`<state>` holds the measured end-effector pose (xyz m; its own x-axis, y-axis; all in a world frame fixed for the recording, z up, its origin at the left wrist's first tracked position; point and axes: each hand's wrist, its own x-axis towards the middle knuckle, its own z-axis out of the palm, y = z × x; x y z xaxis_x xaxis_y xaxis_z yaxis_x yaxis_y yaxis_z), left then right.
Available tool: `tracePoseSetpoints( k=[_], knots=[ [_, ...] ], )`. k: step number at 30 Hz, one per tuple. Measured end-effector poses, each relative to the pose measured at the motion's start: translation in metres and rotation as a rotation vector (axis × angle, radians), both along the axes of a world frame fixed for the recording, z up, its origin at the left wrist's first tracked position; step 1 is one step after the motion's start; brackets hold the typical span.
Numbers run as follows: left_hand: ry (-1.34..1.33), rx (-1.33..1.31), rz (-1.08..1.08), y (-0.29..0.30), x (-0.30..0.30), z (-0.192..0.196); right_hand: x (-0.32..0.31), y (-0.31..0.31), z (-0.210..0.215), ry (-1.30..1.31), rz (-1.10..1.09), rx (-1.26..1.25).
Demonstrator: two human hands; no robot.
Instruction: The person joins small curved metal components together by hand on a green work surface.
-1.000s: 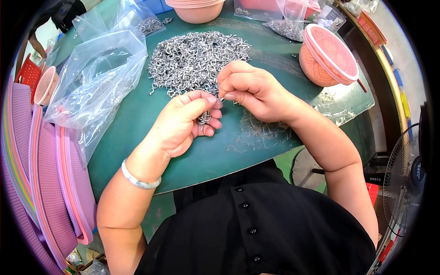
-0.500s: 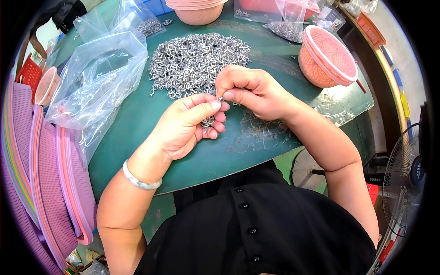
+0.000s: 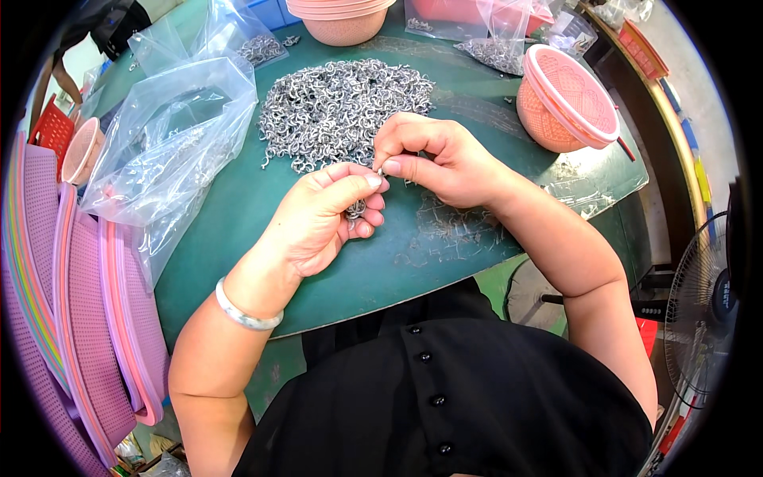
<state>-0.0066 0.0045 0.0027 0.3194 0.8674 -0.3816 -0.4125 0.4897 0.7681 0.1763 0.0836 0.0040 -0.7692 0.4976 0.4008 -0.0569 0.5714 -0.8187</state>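
Green tabletop [image 3: 214, 246] curves across the view, its near edge running just in front of a person in a black buttoned top [image 3: 445, 397]. On the person's left wrist sits a pale bangle [image 3: 248, 313]. The left hand [image 3: 322, 208] is turned partly palm-up above the table, thumb and forefinger pressed together on a tiny metal piece [image 3: 381, 172], while its other fingers curl around a few grey metal links [image 3: 355, 209]. The right hand [image 3: 445, 163] meets it, thumb and forefinger pinching at that same piece; the fingertips hide most of its shape.

To the left of the table stand large purple baskets [image 3: 87, 310], and to the right is a fan [image 3: 690, 318]. Just beyond the hands, a broad heap of small, curved metal pieces [image 3: 342, 111] lies directly on the green surface. Left of it spreads a clear plastic bag [image 3: 179, 131]; to its right, a pink basket [image 3: 550, 115] leans at a tilt. Farther off are a stack of peach bowls [image 3: 340, 28] and a clear bag of metal parts [image 3: 499, 56].
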Motion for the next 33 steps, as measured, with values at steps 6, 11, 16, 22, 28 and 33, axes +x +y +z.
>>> tracePoseSetpoints(
  k=[6,11,16,22,28,33],
  knots=[
    [0.008,0.006,0.012,0.0003,-0.0004,-0.0014,-0.0001,0.0002,0.0011,-0.009,-0.005,0.010],
    [0.007,0.001,0.043,0.0001,0.0000,-0.0007,0.0001,-0.0001,0.0014,-0.021,-0.025,0.022],
    [-0.041,-0.002,0.046,0.0014,-0.0002,-0.0023,-0.0004,-0.0022,0.0036,0.002,-0.061,0.130],
    [-0.066,-0.014,0.035,-0.0006,0.0021,-0.0012,-0.0004,0.0002,0.0022,-0.013,-0.059,0.088],
    [-0.060,-0.019,0.032,-0.0013,0.0061,0.0036,0.0001,0.0026,-0.0008,0.022,-0.008,-0.090],
    [-0.120,-0.008,0.048,0.0001,0.0032,0.0018,-0.0013,-0.0003,0.0034,0.029,-0.025,-0.007]
  ],
)
